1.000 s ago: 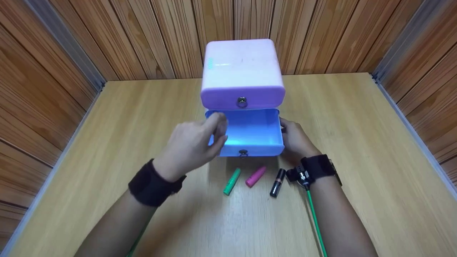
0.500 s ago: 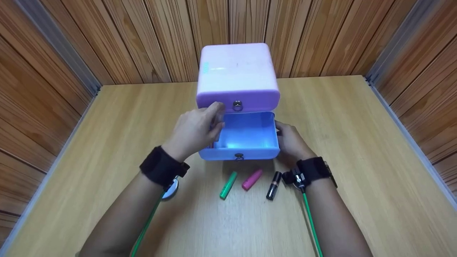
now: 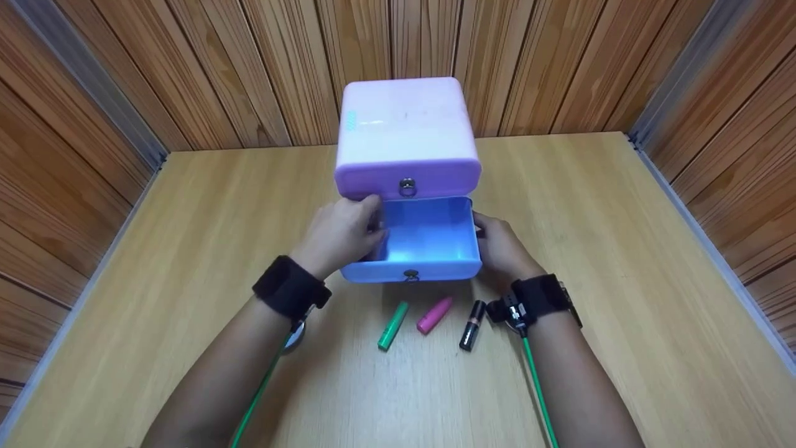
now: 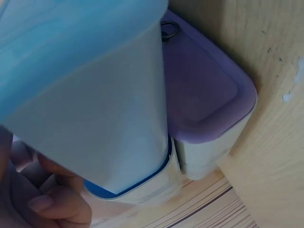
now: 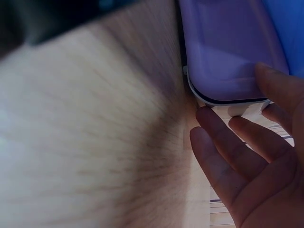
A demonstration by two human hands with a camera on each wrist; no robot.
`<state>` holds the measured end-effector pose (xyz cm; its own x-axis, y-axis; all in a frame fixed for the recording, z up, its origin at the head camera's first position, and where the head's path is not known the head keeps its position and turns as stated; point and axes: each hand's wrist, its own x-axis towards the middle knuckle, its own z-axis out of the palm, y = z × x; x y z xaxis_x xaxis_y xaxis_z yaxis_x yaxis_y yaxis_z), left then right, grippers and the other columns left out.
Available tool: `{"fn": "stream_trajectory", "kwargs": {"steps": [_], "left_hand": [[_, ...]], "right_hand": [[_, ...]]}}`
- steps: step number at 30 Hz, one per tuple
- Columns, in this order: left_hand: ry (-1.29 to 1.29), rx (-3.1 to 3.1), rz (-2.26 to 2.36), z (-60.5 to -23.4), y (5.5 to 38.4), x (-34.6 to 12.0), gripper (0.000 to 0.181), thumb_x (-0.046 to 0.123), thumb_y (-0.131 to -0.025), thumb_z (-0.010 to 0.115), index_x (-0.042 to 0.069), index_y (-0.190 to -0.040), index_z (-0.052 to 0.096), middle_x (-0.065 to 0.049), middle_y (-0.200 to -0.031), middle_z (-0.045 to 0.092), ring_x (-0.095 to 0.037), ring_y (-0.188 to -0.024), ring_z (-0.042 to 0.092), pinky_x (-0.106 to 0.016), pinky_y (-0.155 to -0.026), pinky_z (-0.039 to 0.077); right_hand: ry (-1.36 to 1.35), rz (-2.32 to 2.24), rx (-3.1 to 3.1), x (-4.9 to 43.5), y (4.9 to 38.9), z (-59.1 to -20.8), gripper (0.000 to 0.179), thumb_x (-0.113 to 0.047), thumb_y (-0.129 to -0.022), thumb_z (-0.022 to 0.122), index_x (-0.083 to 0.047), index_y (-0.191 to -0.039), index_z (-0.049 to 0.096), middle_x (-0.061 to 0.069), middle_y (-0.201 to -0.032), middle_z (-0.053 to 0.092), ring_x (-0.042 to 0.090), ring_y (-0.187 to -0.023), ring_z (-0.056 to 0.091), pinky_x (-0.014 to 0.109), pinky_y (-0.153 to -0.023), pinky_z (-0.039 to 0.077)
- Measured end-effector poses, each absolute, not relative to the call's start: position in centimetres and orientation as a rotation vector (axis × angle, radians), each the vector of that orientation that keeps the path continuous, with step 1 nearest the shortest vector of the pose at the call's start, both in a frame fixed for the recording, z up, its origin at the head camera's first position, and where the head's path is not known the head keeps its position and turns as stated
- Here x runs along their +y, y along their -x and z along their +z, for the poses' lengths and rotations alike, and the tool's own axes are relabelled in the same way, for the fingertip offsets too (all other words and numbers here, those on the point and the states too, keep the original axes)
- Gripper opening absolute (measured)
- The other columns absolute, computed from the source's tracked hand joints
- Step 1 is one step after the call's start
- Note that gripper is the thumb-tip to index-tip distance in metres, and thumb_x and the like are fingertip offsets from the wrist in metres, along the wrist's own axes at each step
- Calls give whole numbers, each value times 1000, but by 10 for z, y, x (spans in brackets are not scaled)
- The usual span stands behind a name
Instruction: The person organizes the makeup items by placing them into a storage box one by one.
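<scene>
A small pink-topped drawer cabinet (image 3: 404, 118) stands on the table with its blue middle drawer (image 3: 435, 270) pulled out. My left hand (image 3: 342, 233) reaches over the drawer's left side, fingers bent and dipping inside. In the left wrist view its curled fingers (image 4: 59, 202) show by the drawer rim, and I cannot tell whether they hold anything. My right hand (image 3: 500, 246) rests against the cabinet's right side. In the right wrist view its thumb lies on the purple bottom drawer (image 5: 232, 47), with loosely extended fingers (image 5: 228, 142) along the side.
In front of the cabinet lie a green tube (image 3: 393, 326), a pink tube (image 3: 435, 315) and a black lipstick (image 3: 472, 326) with a metallic band. Wood-panelled walls (image 3: 423, 37) close in the table's back and sides. A green cable trails from each wrist.
My left hand has moved from above the drawer's left part down into it. The right hand keeps its place at the cabinet's side. The head view has shifted slightly.
</scene>
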<state>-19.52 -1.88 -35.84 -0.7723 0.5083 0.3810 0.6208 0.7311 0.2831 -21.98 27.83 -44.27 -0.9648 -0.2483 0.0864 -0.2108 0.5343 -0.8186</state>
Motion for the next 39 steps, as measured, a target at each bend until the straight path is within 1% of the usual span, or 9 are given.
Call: {"fn": "stream_trajectory", "kwargs": {"steps": [7, 17, 21, 24, 27, 30, 33, 36, 39], "left_hand": [[879, -2700, -529, -359, 198, -18, 14, 15, -86, 68, 8, -83, 57, -1, -71, 52, -17, -59, 50, -30, -48, 38], [825, -2868, -389, -354, 196, -17, 11, 15, -80, 72, 11, -74, 63, 0, -68, 56, -16, -59, 54, -32, -49, 42], [816, -2921, -332, -351, 195, -14, 11, 12, -76, 76, 7, -79, 66, -4, -73, 56, -19, -60, 54, -33, -51, 42], [804, -2952, -313, -350, 196, -12, 17, 14, -75, 80, 6, -83, 68, -5, -74, 56, -21, -62, 54, -33, -52, 41], [795, -2958, -293, -349, 195, -12, 15, 15, -75, 79, 5, -80, 69, -5, -71, 56, -20, -60, 52, -33, -50, 40], [791, -2943, -299, -349, 195, -12, 17, 18, -76, 77, 6, -74, 66, -3, -69, 53, -19, -59, 50, -33, -47, 38], [779, -2912, -316, -347, 192, -13, 28, 23, -81, 75, 8, -65, 57, -1, -67, 47, -17, -57, 46, -31, -46, 33], [774, -2855, -320, -347, 186, -15, 34, 27, -86, 71, 11, -63, 51, -1, -67, 45, -16, -55, 44, -32, -45, 33], [808, -2763, -340, -347, 180, -18, 31, 26, -87, 69, 12, -66, 52, -2, -67, 45, -16, -55, 44, -33, -44, 35]], "right_hand": [[420, -1461, 2712, 279, 220, -442, 49, -1, -90, 61, -8, -139, 54, 15, -123, 63, 31, -103, 66, 39, -87, 52], [409, -1496, 2684, 278, 220, -441, 49, -2, -91, 61, -9, -139, 54, 14, -123, 64, 29, -103, 65, 38, -86, 52], [399, -1521, 2663, 278, 220, -441, 47, -2, -90, 61, -8, -137, 56, 14, -123, 64, 29, -103, 66, 38, -87, 52], [377, -1534, 2650, 278, 220, -441, 48, -1, -90, 61, -9, -137, 56, 14, -121, 64, 28, -102, 66, 37, -86, 52], [387, -1522, 2661, 278, 221, -441, 49, -1, -90, 60, -8, -139, 54, 15, -120, 65, 30, -101, 66, 38, -85, 53], [403, -1504, 2680, 278, 221, -441, 50, 0, -90, 59, -7, -139, 53, 16, -122, 64, 32, -102, 66, 40, -84, 53], [408, -1481, 2696, 278, 221, -441, 49, 1, -90, 58, -6, -139, 54, 17, -125, 62, 33, -104, 65, 40, -85, 53], [417, -1460, 2712, 279, 221, -441, 48, 1, -91, 58, -5, -138, 54, 17, -128, 60, 33, -105, 64, 40, -87, 52], [425, -1449, 2725, 279, 221, -442, 48, 0, -91, 59, -5, -138, 54, 17, -129, 59, 34, -106, 64, 41, -89, 51]]}}
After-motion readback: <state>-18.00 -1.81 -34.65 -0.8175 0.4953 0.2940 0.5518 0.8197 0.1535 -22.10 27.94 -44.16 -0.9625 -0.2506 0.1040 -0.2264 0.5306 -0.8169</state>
